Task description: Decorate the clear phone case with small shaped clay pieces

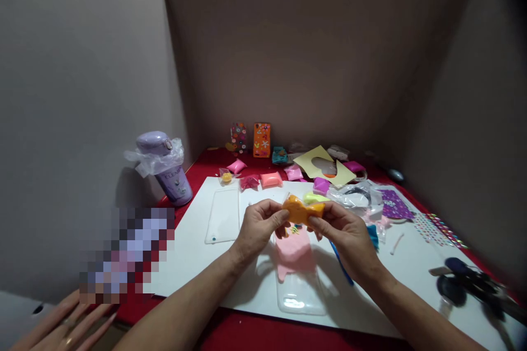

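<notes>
An orange packet [303, 210] is held up between both hands over the white board [185, 266]. My left hand [262, 228] pinches its left end, and my right hand [345, 235] grips its right end. Below them lies a clear phone case [300, 299], its upper part covered by a flat pink layer [294, 255]. Small yellow and dark bits show at the top of that layer, partly hidden by the fingers. A blue stick [342, 266] lies just right of the case, partly behind my right hand.
Another clear case [223, 215] lies at left. Pink packets [270, 179] and a yellow cut sheet [325, 165] are behind. A purple cup [173, 178] stands left, near another person's hand [68, 323]. Gem stickers [436, 229] and dark tools [465, 285] are at right.
</notes>
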`<state>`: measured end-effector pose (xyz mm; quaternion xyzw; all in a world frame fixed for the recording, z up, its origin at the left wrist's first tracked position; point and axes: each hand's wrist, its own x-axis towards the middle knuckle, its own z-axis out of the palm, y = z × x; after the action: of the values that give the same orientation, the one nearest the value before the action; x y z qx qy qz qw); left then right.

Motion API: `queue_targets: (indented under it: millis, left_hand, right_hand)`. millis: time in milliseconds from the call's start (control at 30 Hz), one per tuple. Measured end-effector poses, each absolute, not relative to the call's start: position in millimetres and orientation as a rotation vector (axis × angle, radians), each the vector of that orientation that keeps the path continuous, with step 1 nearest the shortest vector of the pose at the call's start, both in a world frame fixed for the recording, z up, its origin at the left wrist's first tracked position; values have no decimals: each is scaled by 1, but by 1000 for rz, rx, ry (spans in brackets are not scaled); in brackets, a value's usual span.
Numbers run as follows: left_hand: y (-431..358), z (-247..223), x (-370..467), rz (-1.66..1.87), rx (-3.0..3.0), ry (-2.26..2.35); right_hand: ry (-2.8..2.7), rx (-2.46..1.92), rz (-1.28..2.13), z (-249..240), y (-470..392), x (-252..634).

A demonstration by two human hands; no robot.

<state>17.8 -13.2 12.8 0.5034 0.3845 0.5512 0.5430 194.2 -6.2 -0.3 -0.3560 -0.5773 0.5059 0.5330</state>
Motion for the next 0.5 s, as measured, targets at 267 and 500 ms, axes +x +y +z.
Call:
queue_targets:
  millis: [267, 500]
  left_hand:
    - [-12, 14, 21, 1382, 1150, 978]
    - [-13, 14, 21, 1411, 1181, 1015]
  right_hand:
    - [-1394, -825, 1194, 3, -9, 190]
    - [-1387, -863, 1137, 2, -9, 191]
